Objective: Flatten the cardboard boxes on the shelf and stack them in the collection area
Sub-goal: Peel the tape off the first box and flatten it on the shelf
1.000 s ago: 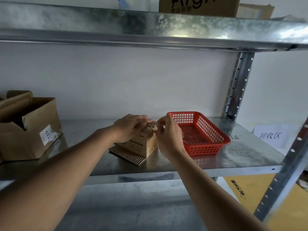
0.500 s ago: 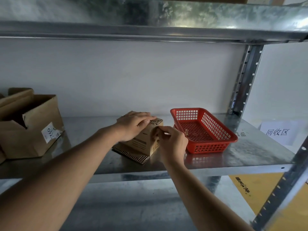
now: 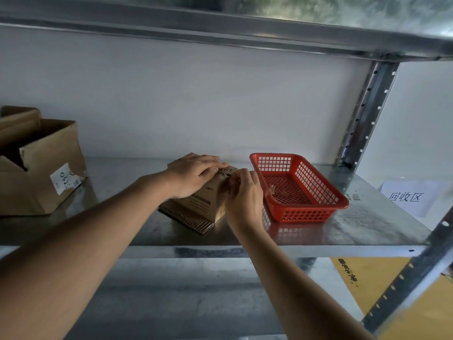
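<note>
A small brown cardboard box point(image 3: 198, 204) stands on the metal shelf point(image 3: 367, 229), with a flat corrugated piece point(image 3: 186, 220) under it. My left hand point(image 3: 196, 175) lies across the box top, fingers pressing down on it. My right hand point(image 3: 241, 192) is at the box's right top edge, fingers curled and pinching something there, probably tape or a flap; its palm side is hidden. A larger open cardboard box point(image 3: 39, 165) with a white label sits at the shelf's left end.
A red plastic mesh basket point(image 3: 306, 214) stands just right of my right hand with a small scrap inside. A white paper sign point(image 3: 407, 196) lies at the far right. An upright shelf post point(image 3: 362, 114) rises behind it. Yellow flattened cardboard point(image 3: 362, 283) lies below.
My right hand came down from above the box and closed on its right top edge. My left hand stayed on the box top. The view shifted slightly.
</note>
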`<control>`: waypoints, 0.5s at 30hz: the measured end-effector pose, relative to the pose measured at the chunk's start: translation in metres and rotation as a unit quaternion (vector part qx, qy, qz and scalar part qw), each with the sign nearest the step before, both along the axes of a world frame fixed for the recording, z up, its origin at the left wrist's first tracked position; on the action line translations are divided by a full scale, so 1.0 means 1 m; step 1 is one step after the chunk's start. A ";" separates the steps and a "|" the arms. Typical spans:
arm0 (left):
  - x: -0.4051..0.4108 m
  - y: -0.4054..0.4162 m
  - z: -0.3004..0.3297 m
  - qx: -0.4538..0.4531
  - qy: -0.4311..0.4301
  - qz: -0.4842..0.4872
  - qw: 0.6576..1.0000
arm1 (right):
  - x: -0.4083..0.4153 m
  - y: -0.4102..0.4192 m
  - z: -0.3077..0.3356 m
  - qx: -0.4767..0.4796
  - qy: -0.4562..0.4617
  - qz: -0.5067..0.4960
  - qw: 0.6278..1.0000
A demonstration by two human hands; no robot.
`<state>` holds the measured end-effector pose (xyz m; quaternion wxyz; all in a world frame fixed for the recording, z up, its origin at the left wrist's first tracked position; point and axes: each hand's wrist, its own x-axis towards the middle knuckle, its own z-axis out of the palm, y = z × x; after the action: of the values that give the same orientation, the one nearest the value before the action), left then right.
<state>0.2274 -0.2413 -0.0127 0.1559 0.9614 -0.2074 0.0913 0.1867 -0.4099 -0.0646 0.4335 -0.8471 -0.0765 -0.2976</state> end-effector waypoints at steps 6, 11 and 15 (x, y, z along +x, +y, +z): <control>0.003 0.004 -0.004 -0.001 -0.007 -0.002 1.000 | -0.005 0.009 0.005 0.005 0.074 0.036 0.997; 0.006 0.006 -0.005 0.003 -0.009 -0.007 1.000 | -0.008 -0.003 0.014 -0.035 0.099 0.092 0.990; 0.005 0.006 -0.005 -0.002 -0.016 -0.003 1.000 | -0.005 -0.013 0.018 -0.004 0.123 0.095 0.988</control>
<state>0.2320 -0.2356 -0.0181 0.1547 0.9590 -0.2122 0.1065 0.1821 -0.4226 -0.0467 0.4625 -0.8680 -0.1042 -0.1479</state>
